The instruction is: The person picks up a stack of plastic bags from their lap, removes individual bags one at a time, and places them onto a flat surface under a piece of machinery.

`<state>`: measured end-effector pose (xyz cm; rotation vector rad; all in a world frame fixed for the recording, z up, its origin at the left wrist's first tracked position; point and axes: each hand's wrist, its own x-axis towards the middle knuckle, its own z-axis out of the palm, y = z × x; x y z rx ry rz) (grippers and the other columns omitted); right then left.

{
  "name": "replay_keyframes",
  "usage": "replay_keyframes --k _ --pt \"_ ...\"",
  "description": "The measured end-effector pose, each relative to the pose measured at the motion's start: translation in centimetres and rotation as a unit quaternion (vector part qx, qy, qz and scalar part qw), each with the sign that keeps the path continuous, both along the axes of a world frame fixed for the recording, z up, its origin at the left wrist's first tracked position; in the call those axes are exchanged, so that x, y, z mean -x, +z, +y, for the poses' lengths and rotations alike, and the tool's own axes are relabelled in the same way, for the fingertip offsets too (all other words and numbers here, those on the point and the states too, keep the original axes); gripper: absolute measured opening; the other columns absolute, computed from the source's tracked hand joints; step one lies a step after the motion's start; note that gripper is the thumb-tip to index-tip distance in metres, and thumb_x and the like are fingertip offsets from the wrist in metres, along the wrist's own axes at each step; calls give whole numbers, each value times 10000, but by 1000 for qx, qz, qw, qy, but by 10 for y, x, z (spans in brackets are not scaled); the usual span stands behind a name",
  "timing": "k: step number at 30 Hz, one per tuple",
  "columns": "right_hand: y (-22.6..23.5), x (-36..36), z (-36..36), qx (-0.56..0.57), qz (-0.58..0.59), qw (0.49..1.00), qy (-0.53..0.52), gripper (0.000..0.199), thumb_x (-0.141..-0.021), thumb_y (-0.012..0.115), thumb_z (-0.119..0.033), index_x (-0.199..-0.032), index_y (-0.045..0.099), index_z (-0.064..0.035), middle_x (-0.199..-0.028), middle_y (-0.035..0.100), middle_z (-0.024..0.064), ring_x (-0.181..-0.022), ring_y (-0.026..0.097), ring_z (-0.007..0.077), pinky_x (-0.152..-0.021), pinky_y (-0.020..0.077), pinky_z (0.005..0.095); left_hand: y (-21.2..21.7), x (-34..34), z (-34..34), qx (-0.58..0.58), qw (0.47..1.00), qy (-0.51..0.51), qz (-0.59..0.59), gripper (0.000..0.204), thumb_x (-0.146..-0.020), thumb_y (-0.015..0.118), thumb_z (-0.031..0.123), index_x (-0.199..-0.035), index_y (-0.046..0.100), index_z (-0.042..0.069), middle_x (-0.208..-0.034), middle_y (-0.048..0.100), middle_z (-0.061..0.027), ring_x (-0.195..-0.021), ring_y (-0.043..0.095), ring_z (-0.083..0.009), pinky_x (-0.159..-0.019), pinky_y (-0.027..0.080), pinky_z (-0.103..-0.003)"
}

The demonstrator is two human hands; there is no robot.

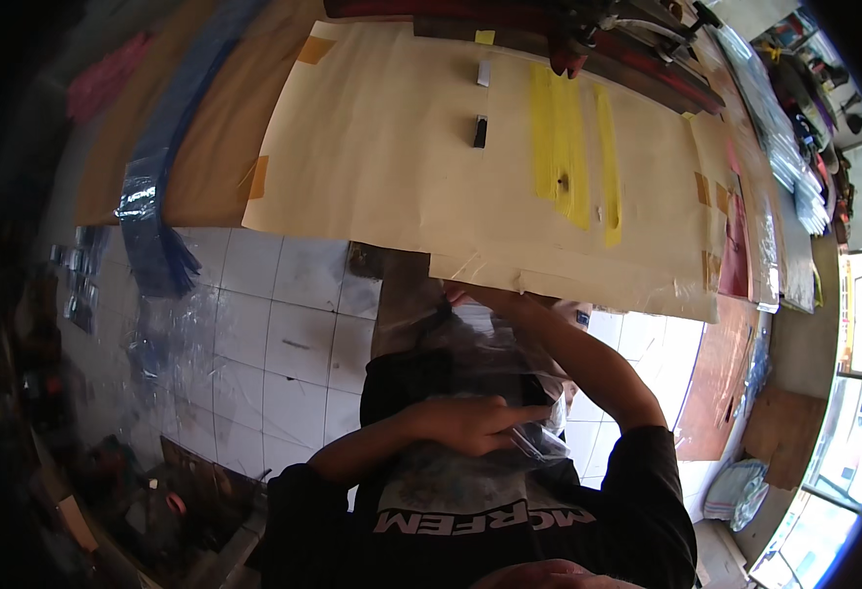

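Note:
Crumpled clear plastic film (544,444) lies across my lap and bunches up beside my left hand. My left hand (468,425) is closed on this film in front of my body, its fingers pointing right. Farther away, just under the near edge of the table, my right hand (462,296) pinches what looks like the far end of the same film; its fingers are partly hidden and dim. My right forearm bends in from the right, close beneath the paper-covered tabletop (382,167).
Yellow tape strips (559,147) and a small black piece (479,132) are on the tabletop. A dark red machine bar (637,74) crosses its far side. Blue plastic film (146,196) hangs over the left edge. White floor tiles (294,339) show below; a bundled sack (735,493) sits right.

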<state>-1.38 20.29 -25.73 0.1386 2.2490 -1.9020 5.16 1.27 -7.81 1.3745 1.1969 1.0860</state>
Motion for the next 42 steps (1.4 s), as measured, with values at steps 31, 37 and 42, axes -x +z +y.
replay_keyframes --k 31,37,42 --pt "-36 -13 -17 -875 158 438 132 463 -968 479 -223 -1385 433 -26 -1399 452 153 -1324 398 309 -1073 380 446 4 6 3 65 998 -19 -10 665 -922 584 162 -1505 266 165 -923 687 -161 -865 677 -335 -795 504 -411" --pt "-16 -11 -32 -740 147 645 125 453 -952 495 -209 -1352 474 3 -1375 481 157 -1281 446 311 -1073 380 431 3 8 -1 81 996 -17 -25 670 -922 585 156 -1508 261 169 -922 691 -155 -873 678 -325 -803 503 -403" --pt "-22 2 -26 -550 48 823 133 438 -944 518 -235 -1312 507 3 -1342 506 152 -1247 482 306 -1058 402 430 3 8 0 80 996 -20 -34 662 -919 585 132 -1502 270 142 -935 695 -169 -885 683 -316 -801 505 -398"
